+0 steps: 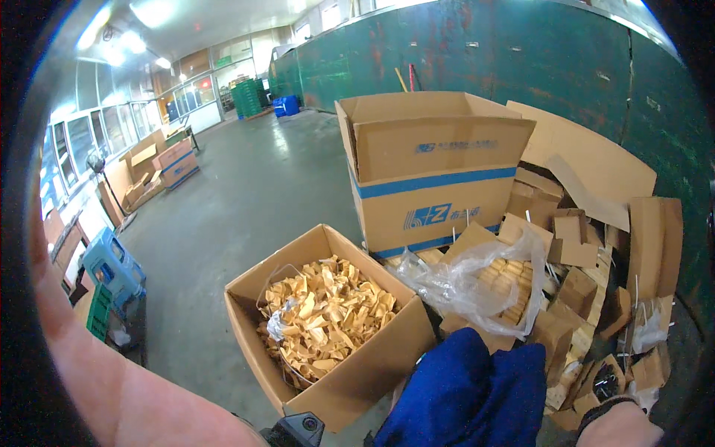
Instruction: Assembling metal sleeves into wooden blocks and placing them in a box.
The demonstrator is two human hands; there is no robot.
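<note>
Very close to the lens, my left hand [141, 395] fills the lower left as a broad, blurred patch of skin. Its fingers cannot be made out. Beside it sits a small black device [298, 430]. My right hand [622, 428] shows only partly at the lower right rim, with a black band around the wrist and its fingers hidden. Dark blue cloth [469, 395] of my clothing bulges up at the bottom centre. Just beyond it stands an open cardboard box [357, 391], filled with crumpled brown paper [328, 313] and some whitish plastic.
A tall open carton [439, 197] with blue stripes stands behind. To the right, clear plastic film [454, 287], stacked tan pieces [510, 287] and torn cardboard [573, 290] lie on a wooden pallet. A green wall [521, 59] runs behind. Blue stools [112, 261] stand at left.
</note>
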